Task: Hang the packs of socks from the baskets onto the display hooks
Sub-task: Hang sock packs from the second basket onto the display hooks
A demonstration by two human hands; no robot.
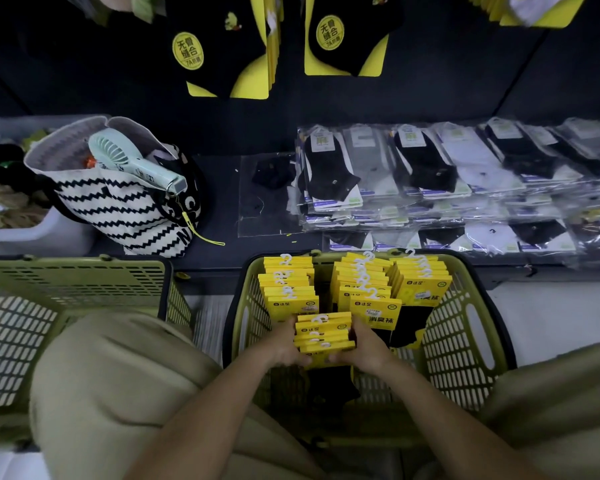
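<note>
A green mesh basket (465,344) in front of me holds several rows of yellow-carded black sock packs (361,282) with white plastic hangers. Over the basket's near part, my left hand (286,344) and my right hand (364,344) grip a small stack of these packs (324,332) from either side, fingers curled under it. Above, on the dark display wall, black socks on yellow cards hang from hooks (222,46), with a second bunch (347,36) to their right.
A second green basket (77,282) stands at the left, near my knee. A striped tote bag (118,202) with a mint hand fan (132,159) sits on the dark shelf. Bagged socks (447,181) lie stacked along the shelf's right. A white bin (32,233) is at far left.
</note>
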